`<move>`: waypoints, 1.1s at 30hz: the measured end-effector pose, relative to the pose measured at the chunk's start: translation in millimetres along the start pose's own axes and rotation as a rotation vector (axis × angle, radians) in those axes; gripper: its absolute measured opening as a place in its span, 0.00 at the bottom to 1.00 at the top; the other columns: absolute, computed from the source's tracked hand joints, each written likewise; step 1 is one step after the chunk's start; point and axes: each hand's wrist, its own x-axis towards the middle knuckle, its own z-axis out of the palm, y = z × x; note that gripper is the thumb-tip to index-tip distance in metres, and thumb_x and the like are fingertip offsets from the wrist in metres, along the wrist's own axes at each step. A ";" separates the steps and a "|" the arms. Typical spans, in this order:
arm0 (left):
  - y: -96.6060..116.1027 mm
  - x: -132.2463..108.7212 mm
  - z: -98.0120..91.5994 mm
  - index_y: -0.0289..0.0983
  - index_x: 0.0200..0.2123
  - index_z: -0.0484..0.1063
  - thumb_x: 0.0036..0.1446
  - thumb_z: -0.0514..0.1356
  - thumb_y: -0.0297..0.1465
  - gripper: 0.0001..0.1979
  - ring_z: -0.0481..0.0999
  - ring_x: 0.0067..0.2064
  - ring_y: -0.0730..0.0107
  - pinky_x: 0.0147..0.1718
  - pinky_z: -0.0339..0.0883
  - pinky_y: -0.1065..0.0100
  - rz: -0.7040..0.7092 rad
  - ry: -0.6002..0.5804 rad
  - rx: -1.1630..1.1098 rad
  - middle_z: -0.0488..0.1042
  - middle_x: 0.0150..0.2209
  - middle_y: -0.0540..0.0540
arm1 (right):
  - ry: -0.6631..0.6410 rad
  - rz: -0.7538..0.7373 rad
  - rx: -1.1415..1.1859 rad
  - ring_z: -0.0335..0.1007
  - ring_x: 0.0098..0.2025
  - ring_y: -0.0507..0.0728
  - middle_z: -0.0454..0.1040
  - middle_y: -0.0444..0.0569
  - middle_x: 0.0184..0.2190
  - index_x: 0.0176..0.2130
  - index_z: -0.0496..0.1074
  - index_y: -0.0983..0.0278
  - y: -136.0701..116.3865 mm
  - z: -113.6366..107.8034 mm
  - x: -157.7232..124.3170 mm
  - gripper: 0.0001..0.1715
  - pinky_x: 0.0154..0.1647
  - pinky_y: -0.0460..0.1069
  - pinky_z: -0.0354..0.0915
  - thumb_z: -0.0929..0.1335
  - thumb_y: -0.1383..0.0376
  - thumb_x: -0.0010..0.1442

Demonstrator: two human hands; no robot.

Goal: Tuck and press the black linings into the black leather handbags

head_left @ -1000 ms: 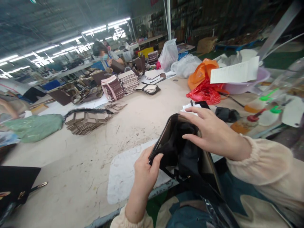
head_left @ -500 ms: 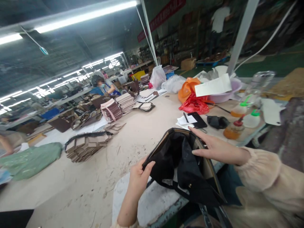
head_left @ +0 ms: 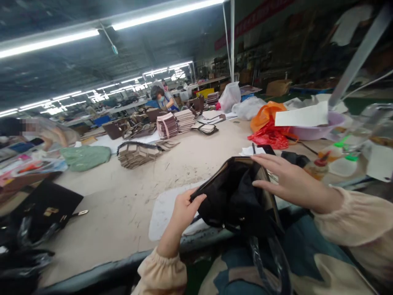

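Fluorescent tubes [head_left: 168, 15] ran in long rows beneath the dark roof of a factory workshop, where co-workers [head_left: 169, 102] were busy amid piled materials. Black bags [head_left: 236, 192], stacks of brown panels [head_left: 186, 121] and bottles [head_left: 344, 166] with coloured tops crowded on and about a broad, scuffed tabletop [head_left: 123, 229], while a red banner [head_left: 251, 22] hung in the dim background.

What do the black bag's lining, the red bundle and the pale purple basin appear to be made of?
Black lining: probably fabric, mostly matte, as it falls in soft folds.
Red bundle: likely thin plastic film, given its glossy crumples.
Pale purple basin: perhaps plastic, with a smooth, even-coloured wall; partly covered, so less certain.
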 end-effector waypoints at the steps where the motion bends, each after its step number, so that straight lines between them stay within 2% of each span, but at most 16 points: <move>1: 1.0 0.7 1.3 0.37 0.42 0.76 0.55 0.57 0.36 0.14 0.75 0.40 0.64 0.40 0.68 0.65 -0.003 0.012 0.004 0.78 0.37 0.48 | 0.035 -0.022 -0.001 0.58 0.59 0.64 0.62 0.57 0.58 0.60 0.59 0.64 -10.6 -3.0 3.8 0.34 0.60 0.60 0.56 0.64 0.54 0.58; 5: 4.3 5.8 0.3 0.36 0.38 0.77 0.53 0.58 0.37 0.14 0.74 0.36 0.66 0.34 0.68 0.69 -0.017 0.014 0.012 0.78 0.33 0.49 | 0.032 -0.203 0.108 0.65 0.53 0.60 0.70 0.53 0.52 0.56 0.64 0.61 -54.8 -2.2 21.7 0.24 0.55 0.56 0.63 0.63 0.60 0.61; 8: 3.7 8.2 -1.9 0.37 0.40 0.76 0.52 0.58 0.36 0.14 0.73 0.35 0.67 0.33 0.67 0.70 -0.003 0.006 0.035 0.77 0.32 0.51 | -0.022 -0.346 0.171 0.67 0.50 0.57 0.72 0.52 0.48 0.54 0.67 0.61 -77.8 14.2 35.0 0.21 0.52 0.53 0.65 0.64 0.63 0.61; 11: 0.6 8.8 -1.7 0.37 0.38 0.76 0.51 0.59 0.35 0.12 0.72 0.34 0.69 0.32 0.66 0.71 0.013 0.016 0.053 0.76 0.31 0.52 | -0.065 -0.431 0.161 0.68 0.47 0.57 0.73 0.52 0.44 0.53 0.67 0.62 -89.2 32.5 47.2 0.20 0.49 0.53 0.65 0.64 0.65 0.60; 15: -1.8 8.8 2.5 0.37 0.34 0.76 0.51 0.60 0.36 0.10 0.71 0.31 0.71 0.30 0.64 0.72 0.048 0.044 0.080 0.75 0.28 0.53 | -0.106 -0.505 0.111 0.67 0.43 0.56 0.74 0.52 0.39 0.51 0.69 0.62 -93.7 46.7 60.1 0.18 0.48 0.55 0.63 0.64 0.66 0.60; 19: -0.2 8.8 5.9 0.36 0.30 0.75 0.51 0.60 0.39 0.12 0.70 0.28 0.72 0.28 0.62 0.72 0.049 0.054 0.104 0.73 0.24 0.52 | -0.113 -0.539 0.116 0.67 0.39 0.55 0.74 0.51 0.36 0.44 0.74 0.62 -94.3 53.3 66.6 0.14 0.43 0.51 0.64 0.64 0.68 0.60; 23: -0.1 7.9 6.7 0.37 0.31 0.75 0.51 0.60 0.35 0.08 0.72 0.31 0.70 0.31 0.64 0.71 0.047 0.051 0.115 0.76 0.28 0.51 | -0.121 -0.500 0.153 0.68 0.38 0.54 0.73 0.51 0.35 0.45 0.74 0.63 -94.7 55.3 67.2 0.15 0.41 0.49 0.65 0.62 0.69 0.61; 27: -2.5 7.3 8.1 0.38 0.33 0.75 0.51 0.60 0.33 0.07 0.73 0.32 0.69 0.31 0.64 0.71 0.058 0.048 0.107 0.77 0.30 0.51 | -0.140 -0.438 0.197 0.69 0.40 0.53 0.73 0.51 0.40 0.47 0.72 0.62 -91.4 54.1 66.7 0.16 0.42 0.48 0.66 0.62 0.68 0.61; 33: -3.3 7.6 9.9 0.39 0.34 0.75 0.52 0.60 0.34 0.07 0.74 0.34 0.69 0.33 0.65 0.70 0.072 0.038 0.082 0.77 0.32 0.50 | -0.181 -0.480 0.217 0.70 0.37 0.52 0.73 0.50 0.36 0.46 0.73 0.62 -86.3 51.6 66.3 0.16 0.39 0.47 0.67 0.61 0.68 0.62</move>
